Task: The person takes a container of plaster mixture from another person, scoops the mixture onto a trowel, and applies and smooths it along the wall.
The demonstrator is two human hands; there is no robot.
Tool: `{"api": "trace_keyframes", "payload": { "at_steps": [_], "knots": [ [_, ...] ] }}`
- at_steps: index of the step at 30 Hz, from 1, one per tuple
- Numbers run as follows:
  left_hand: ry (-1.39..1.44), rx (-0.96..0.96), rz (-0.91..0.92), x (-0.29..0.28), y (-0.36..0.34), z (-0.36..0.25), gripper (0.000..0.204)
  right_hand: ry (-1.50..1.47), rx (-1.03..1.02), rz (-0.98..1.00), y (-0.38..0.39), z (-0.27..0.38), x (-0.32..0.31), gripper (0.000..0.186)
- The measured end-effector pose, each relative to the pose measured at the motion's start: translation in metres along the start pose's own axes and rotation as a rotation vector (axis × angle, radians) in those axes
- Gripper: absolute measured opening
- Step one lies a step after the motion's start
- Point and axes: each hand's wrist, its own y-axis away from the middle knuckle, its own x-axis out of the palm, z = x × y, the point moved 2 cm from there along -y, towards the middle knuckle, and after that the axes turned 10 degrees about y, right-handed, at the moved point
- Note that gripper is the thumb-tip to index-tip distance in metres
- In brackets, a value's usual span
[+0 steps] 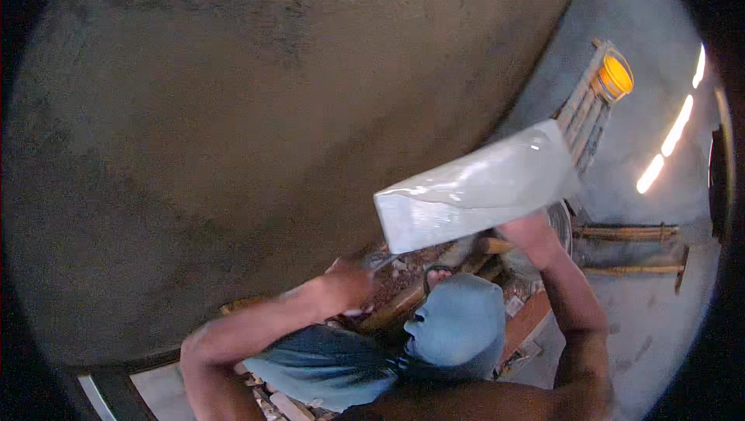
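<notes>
Looking down past a person's bare arms and blue trousers at a large brown wall that curves through the fisheye view and fills the upper left. The right hand, at the lower edge of a glossy pale board, appears to be gripping it, though the fingers are hidden behind. The board slants in front of the lower right of the wall; whether it touches the surface cannot be told. The left hand is bent in and blurred, near the board's lower left corner; a thin sliver juts from it toward that corner, but what it is, and how tight the grip is, I cannot tell. As far as can be judged, a brown coat already covers the visible wall, the broad middle looking fairly even. Darker, rougher patches near the top and left edge suggest smoothing is left there, though this may be only damp or shade. Pale rubble lies below the legs. At right, well apart, a yellow bucket sits at the far end of a wooden bench.
</notes>
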Motion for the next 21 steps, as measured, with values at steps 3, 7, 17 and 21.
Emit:
{"api": "trace_keyframes", "payload": {
  "at_steps": [3,7,17,21],
  "knots": [
    [0.194,-0.14,0.088,-0.013,0.052,-0.025,0.048,-0.02,-0.271,-0.196,-0.078,0.057,0.011,0.029],
    [0.41,-0.178,-0.245,-0.05,0.092,-0.054,0.062,-0.165,-0.327,-0.285,-0.166,0.101,0.032,0.026],
    [0.474,-0.298,-0.137,-0.054,0.092,-0.026,0.066,0.109,-0.405,-0.435,-0.281,0.134,-0.102,0.031],
    [0.418,-0.115,-0.143,-0.022,0.063,0.002,0.068,0.081,-0.398,-0.59,-0.325,0.15,-0.201,0.039]
  ]
}}
